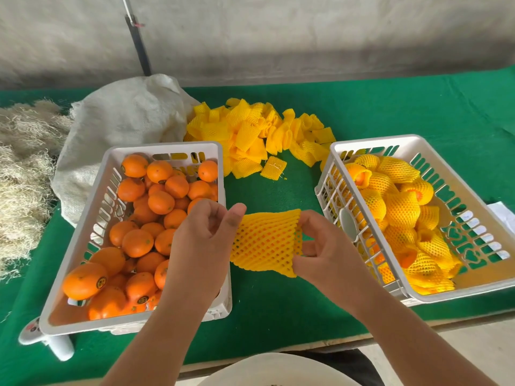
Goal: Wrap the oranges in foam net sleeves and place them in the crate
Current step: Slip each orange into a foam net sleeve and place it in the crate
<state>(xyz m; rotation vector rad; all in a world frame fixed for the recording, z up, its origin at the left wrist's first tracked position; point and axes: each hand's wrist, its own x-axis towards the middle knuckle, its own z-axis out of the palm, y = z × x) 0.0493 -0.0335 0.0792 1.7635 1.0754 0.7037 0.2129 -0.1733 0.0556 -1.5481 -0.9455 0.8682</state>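
Yellow foam mesh, one net sleeve (266, 242), is stretched between our two hands above the green table cloth (278, 307), in the gap between the two crates. Our right hand (324, 250) pinches the sleeve's right edge with curled fingers; our left hand (203, 240) sits at its left edge, thumb up, fingers bent, and looks to be pinching the rim, though the contact is partly hidden behind the hand. No orange is in the sleeve yet; it hangs open and empty. Risks, as we judge them: pulled too hard, the soft mesh could tear or slip from one pinch and snap shut; and with both hands busy, freeing one to fetch fruit may let the mouth collapse. An orange pushed in off-centre could poke through or drop onto the cloth and roll. Left white crate (164, 147): bare oranges (160, 203), many, some with small round stickers. Right white crate (412, 140): wrapped oranges (401, 207), heaped, roughly filling it. Beyond, a loose pile of spare sleeves (250, 129) lies between the crates' far ends, beside a white woven sack (125, 121) and pale shredded fibre (25, 162) at far left.
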